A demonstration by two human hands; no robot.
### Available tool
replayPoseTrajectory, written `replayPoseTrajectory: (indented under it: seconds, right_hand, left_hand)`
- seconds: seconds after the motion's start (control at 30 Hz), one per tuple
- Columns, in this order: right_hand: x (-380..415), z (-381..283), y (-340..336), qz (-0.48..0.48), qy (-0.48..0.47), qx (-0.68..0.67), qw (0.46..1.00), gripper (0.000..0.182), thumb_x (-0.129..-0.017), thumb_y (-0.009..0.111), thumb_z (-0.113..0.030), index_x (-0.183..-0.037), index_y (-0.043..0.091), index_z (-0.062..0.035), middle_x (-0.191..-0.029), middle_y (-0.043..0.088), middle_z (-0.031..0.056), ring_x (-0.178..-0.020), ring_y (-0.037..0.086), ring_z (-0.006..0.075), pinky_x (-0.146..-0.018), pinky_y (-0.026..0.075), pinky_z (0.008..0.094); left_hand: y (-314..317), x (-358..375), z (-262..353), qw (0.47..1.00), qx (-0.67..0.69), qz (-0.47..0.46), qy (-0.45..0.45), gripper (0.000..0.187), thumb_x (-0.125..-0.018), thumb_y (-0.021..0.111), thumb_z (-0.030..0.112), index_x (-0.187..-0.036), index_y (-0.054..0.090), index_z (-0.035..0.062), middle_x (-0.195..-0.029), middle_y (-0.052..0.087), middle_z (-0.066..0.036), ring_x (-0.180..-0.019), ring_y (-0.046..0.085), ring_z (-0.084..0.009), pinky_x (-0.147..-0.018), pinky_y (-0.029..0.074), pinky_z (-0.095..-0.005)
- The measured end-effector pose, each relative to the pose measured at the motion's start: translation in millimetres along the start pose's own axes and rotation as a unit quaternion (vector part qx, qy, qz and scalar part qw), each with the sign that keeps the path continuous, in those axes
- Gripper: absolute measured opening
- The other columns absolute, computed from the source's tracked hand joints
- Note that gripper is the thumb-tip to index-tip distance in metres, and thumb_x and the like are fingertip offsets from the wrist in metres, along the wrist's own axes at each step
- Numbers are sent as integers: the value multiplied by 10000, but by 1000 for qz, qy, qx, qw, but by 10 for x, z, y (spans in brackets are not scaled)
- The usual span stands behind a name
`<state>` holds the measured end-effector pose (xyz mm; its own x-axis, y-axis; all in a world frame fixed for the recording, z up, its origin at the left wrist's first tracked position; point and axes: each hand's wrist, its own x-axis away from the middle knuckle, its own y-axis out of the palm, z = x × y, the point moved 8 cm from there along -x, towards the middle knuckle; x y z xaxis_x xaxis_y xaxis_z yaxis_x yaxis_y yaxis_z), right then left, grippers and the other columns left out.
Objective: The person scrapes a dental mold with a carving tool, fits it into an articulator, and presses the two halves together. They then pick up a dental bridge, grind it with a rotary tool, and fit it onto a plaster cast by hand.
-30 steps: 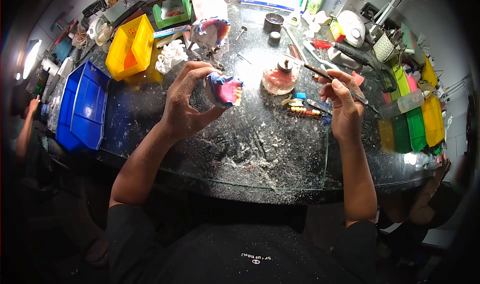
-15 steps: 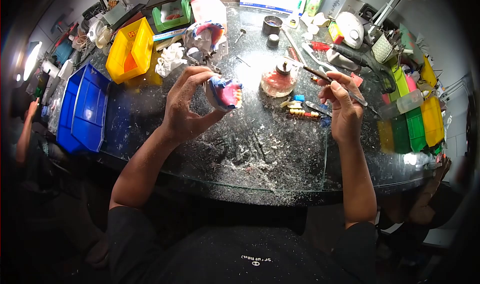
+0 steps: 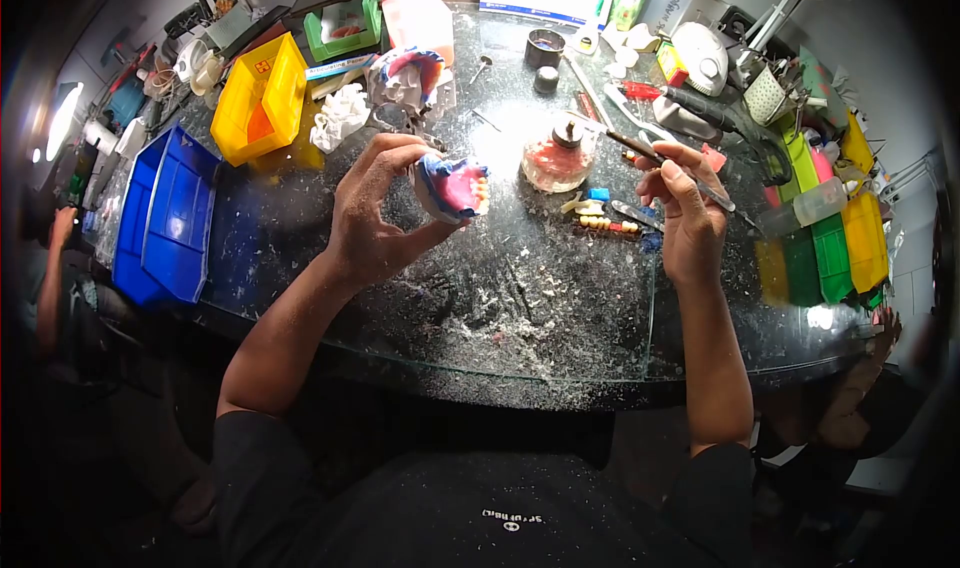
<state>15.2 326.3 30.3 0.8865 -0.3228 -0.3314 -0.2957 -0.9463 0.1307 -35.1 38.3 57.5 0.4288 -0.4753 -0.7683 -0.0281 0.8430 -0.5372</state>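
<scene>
My left hand [image 3: 375, 203] is closed round a dental cast [image 3: 433, 200], gripping it by its base between thumb and fingers. Pink wax with a row of artificial teeth [image 3: 481, 190] shows on the cast, along with blue patches. In my right hand [image 3: 692, 203] is a wax knife [image 3: 640, 149], pinched near its dark handle. Its far end reaches over the top of a glass spirit burner [image 3: 557, 164] holding pinkish liquid; glare hides any flame. Just below the burner lie strips of artificial teeth [image 3: 605, 224] and a small blue block [image 3: 598, 195].
Pale shavings [image 3: 520, 318] litter the dark bench top. A blue bin [image 3: 170, 218] and a yellow bin [image 3: 258, 98] stand at left. Behind are another cast [image 3: 405, 78] and crumpled tissue [image 3: 340, 116]. A red-and-black handpiece [image 3: 690, 106] lies at right. Other people sit at both sides.
The cast in my left hand has shifted and turned very slightly to the right, showing its teeth a little more. My right hand and the wax knife stay almost still.
</scene>
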Motion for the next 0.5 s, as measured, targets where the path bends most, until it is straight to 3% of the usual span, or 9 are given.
replayPoseTrajectory:
  seconds: [0.23,0.37,0.5]
  right_hand:
    - [20,-35,42,-6,-2,10,1000,203,-909,534,-71,-1063,597,43,-922,661,139,-744,596,123,-680,470,250]
    - [202,-129,411,-120,-20,-3,993,195,-908,532,-71,-1046,598,50,-915,664,147,-744,608,130,-693,499,254]
    - [353,-153,635,-145,13,19,989,228,-889,530,-52,-1082,577,62,-905,662,157,-784,617,143,-747,505,278]
  left_hand:
    - [3,11,-1,1000,0,5,-2,576,-604,868,155,-1069,559,15,-1044,593,-145,-954,622,-282,-813,513,-367]
    - [-15,13,-10,1000,-1,16,-12,580,-605,870,174,-1068,560,11,-1038,596,-146,-950,623,-284,-813,513,-368]
    - [-9,18,-28,1000,-4,18,-25,584,-610,871,198,-1067,562,7,-1033,599,-150,-946,623,-289,-814,514,-372]
